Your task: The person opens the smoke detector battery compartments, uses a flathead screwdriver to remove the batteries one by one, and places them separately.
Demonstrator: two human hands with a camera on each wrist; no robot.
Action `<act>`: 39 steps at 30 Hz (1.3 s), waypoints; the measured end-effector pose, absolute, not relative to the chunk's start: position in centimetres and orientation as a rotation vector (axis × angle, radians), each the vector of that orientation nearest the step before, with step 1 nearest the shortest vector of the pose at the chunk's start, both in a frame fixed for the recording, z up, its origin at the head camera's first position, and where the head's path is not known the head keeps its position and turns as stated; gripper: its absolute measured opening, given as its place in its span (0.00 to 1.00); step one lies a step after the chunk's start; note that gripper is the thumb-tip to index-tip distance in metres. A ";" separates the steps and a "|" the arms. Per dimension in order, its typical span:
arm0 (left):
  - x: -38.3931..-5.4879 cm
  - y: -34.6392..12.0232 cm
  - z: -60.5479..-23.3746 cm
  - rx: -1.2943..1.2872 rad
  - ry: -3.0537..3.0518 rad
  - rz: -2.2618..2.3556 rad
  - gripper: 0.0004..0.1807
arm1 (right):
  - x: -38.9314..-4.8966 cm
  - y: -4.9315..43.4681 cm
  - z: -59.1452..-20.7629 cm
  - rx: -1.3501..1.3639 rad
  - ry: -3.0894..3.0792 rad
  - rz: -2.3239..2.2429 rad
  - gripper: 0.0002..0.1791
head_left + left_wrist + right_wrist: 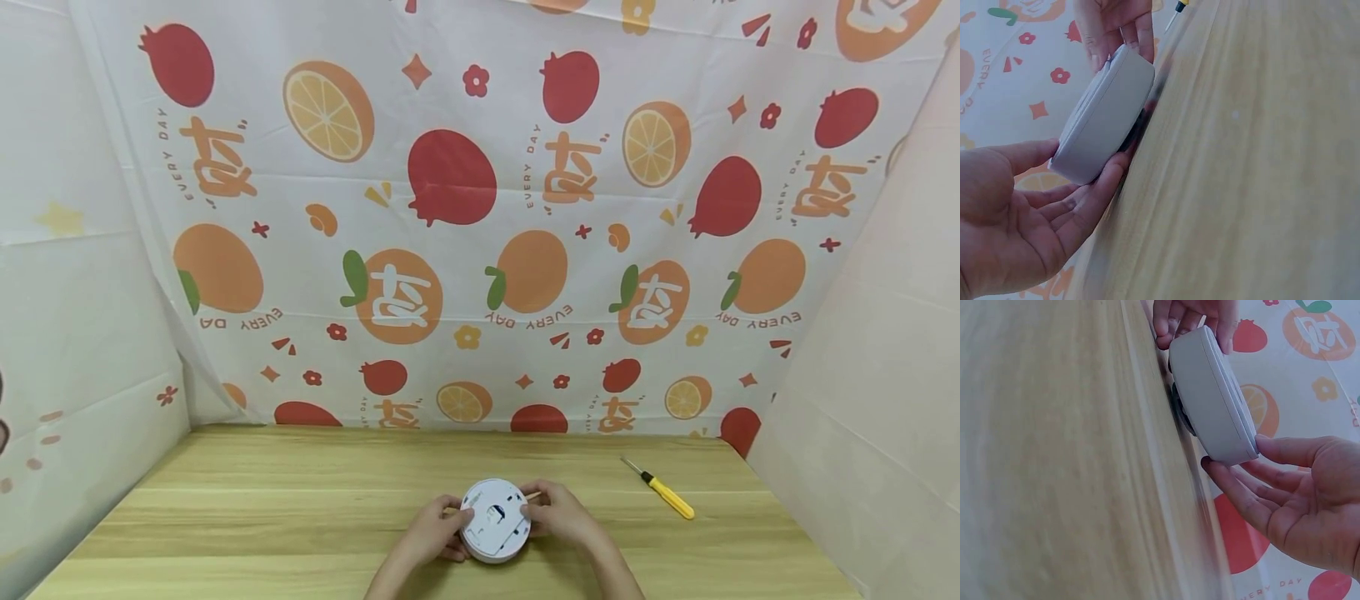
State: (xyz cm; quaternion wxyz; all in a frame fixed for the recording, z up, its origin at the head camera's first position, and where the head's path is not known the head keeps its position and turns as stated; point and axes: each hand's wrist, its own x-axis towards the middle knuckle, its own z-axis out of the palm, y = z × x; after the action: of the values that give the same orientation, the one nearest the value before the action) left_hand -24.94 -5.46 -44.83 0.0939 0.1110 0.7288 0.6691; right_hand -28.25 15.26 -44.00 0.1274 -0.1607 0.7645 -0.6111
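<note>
A round white smoke detector [491,537] is held between both hands near the front of the table, its flat slotted back facing up. My left hand [433,531] grips its left edge, thumb on the upper face and fingers under the side. On the opposite edge, my right hand [561,515] pinches it the same way. Both wrist views show the smooth side wall of the smoke detector [1107,115] close over the wood, with a dark part beneath it. Much of its underside is hidden.
To the right on the wooden table [300,500] lies a screwdriver [670,497] with a yellow handle, its tip pointing back and left. A fruit-printed cloth [517,333] hangs behind the table, and pale cloth walls [862,375] stand at both sides.
</note>
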 end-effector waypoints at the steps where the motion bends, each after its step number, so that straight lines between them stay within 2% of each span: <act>1: -24.9 -5.4 -44.8 0.320 2.161 1.978 0.19 | -28.3 15.3 -44.0 -0.465 2.229 -1.780 0.16; 12: -24.7 -6.6 -44.4 0.248 2.176 1.798 0.24 | -28.5 15.6 -43.8 -0.432 2.391 -1.736 0.22; 22: -25.9 -6.3 -44.6 0.216 2.154 2.046 0.28 | -28.0 15.5 -43.5 -0.265 2.203 -1.714 0.27; 32: -25.9 -5.3 -44.6 0.318 2.043 2.105 0.26 | -28.0 15.8 -43.6 -0.270 2.061 -1.776 0.26; 39: -25.5 -5.1 -44.7 0.245 1.934 2.162 0.23 | -28.5 15.9 -44.1 -0.299 2.051 -1.836 0.23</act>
State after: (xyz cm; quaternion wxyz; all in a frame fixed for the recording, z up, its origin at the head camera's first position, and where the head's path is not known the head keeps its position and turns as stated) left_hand -25.45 -5.07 -44.71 0.1147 0.0835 0.6600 0.7377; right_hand -28.48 15.85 -44.08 0.1852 -0.1061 0.7280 -0.6515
